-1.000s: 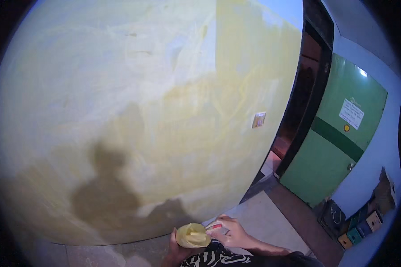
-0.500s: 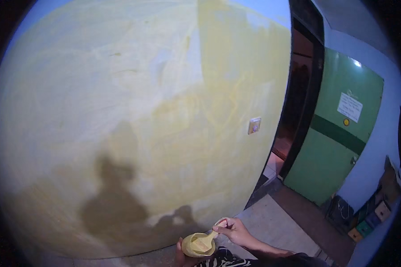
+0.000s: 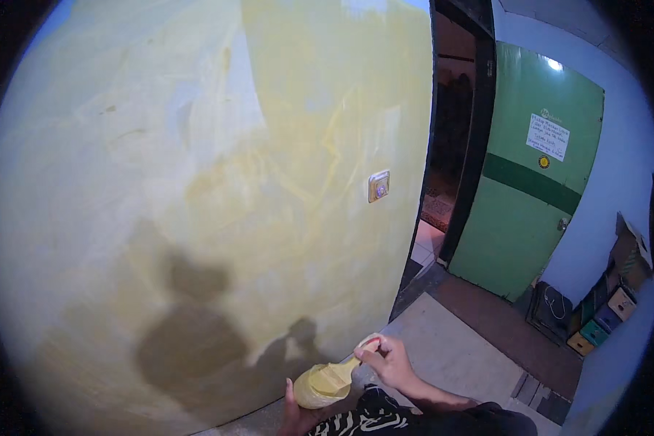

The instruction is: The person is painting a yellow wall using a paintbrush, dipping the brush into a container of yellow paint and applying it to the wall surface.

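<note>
Low in the view, my left hand (image 3: 291, 408) is wrapped round the side of a small yellow paint cup (image 3: 314, 400). My right hand (image 3: 391, 365) grips the handle of a paint-covered paintbrush (image 3: 334, 376), pinched between thumb and fingers. A bit of red shows at the handle's end. The brush head lies over the mouth of the cup; how far it dips into the paint is hard to make out. In front of me stands a wall (image 3: 218, 182) with uneven, streaky yellow paint over a pale bluish base.
A wall switch (image 3: 378, 187) is fixed near the wall's right edge. Beyond it are a dark doorway (image 3: 454, 131) and an open green door (image 3: 534, 174) bearing a paper sheet. Several small boxes (image 3: 594, 330) and a black bag (image 3: 551, 309) stand at the right, past a brown mat (image 3: 516, 320).
The view has turned to the right, so the wall, switch and door sit further left. Both hands still hold the cup and paintbrush, with the brush head still at the cup's mouth.
</note>
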{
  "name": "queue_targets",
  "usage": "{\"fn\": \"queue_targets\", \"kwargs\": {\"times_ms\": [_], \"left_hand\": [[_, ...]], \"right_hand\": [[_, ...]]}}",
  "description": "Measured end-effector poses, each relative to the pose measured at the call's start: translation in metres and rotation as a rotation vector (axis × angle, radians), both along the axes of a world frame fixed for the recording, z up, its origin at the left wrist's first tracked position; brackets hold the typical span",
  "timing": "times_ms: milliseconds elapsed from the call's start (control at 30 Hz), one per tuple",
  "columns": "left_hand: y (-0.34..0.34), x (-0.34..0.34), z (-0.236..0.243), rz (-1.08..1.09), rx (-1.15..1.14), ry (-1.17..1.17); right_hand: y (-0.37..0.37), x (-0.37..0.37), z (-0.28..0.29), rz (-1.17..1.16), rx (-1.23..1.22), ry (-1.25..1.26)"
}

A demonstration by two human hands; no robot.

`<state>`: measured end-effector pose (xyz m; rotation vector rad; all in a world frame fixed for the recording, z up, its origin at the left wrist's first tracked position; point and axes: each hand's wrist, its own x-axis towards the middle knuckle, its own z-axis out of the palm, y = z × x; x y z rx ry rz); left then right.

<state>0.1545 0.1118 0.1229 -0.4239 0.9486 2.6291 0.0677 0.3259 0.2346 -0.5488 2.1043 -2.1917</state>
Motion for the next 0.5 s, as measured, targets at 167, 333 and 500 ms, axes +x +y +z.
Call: {"fn": "queue_targets", "kwargs": {"times_ms": [167, 333, 500], "left_hand": [[0.006, -0.047, -0.019, -0.045, 0.391, 0.019], [0.026, -0.101, -0.016, -0.119, 0.606, -0.003], [0.040, -0.135, -0.010, -0.120, 0.527, 0.062]], "right_hand": [[0.023, -0.059, -0.014, -0.060, -0.374, -0.202], [0.062, -0.130, 0.037, -0.099, -0.731, -0.278], [0.101, -0.218, 0.154, -0.178, -0.700, 0.132]]}}
